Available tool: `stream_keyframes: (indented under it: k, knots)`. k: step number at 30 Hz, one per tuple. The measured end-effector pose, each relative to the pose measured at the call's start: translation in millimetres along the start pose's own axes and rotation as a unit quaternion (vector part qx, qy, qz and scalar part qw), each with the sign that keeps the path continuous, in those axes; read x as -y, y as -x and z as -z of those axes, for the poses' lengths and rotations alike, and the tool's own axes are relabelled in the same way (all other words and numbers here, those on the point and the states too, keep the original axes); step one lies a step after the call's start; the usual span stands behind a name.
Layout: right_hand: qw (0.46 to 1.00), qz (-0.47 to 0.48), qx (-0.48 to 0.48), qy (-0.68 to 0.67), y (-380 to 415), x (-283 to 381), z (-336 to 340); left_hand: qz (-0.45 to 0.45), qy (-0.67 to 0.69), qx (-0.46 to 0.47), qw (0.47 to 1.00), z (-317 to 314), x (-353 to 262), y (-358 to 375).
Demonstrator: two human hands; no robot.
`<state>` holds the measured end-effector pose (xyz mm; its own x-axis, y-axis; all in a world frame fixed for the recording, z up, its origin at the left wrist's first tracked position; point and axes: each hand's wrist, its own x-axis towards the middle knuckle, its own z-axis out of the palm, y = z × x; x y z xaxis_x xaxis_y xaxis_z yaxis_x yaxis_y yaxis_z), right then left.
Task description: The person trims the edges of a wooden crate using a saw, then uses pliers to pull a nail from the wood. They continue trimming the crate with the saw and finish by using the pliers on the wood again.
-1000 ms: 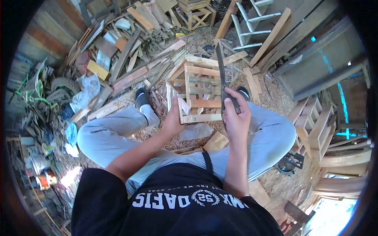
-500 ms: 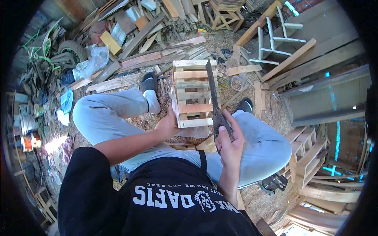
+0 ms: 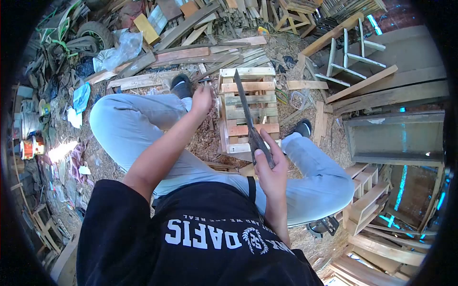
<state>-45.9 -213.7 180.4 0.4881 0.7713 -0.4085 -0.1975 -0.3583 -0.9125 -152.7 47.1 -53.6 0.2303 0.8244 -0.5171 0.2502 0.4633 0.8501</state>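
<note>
My right hand [image 3: 272,174] is closed round the handle of a hand saw [image 3: 246,107], its dark blade pointing up and away over the wooden slatted crate [image 3: 252,113]. Left of the crate, my left hand [image 3: 202,99] is low over the ground with its fingers drawn together. A small dark T-shaped piece [image 3: 204,80], like a hammer head, shows just beyond those fingers; the hand hides whatever is below it. The crate stands between my feet, its slats facing up, and the left hand is apart from it.
Scrap boards [image 3: 176,57] lie beyond my feet. A white slatted frame [image 3: 346,57] leans at the upper right, above a large framed panel [image 3: 396,136]. Wooden pieces [image 3: 369,200] are stacked at the right. A plastic bag [image 3: 121,51] and a tyre [image 3: 95,34] are at the upper left.
My left hand has left the crate's near left side and reached forward to the dark T-shaped piece. The saw has shifted left over the crate. The whole view has shifted slightly.
</note>
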Motion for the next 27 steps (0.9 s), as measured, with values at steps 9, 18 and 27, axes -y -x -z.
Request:
stream_keyframes:
  k: [9,18,27]
  knots:
    - [1.0,0.01,0.007,0.025,4.6,4.9,-10.0,-0.214,0.13,-0.009,0.968,-37.6,2.7,11.8]
    - [0.997,-0.006,0.003,0.073,-8.5,-2.9,-16.3,-0.036,0.082,-0.184,0.979,-39.7,-6.9,-36.1]
    - [0.998,-0.026,0.004,0.05,-15.2,-12.1,-20.9,-0.086,0.051,-0.214,0.972,-57.3,-12.1,-52.5]
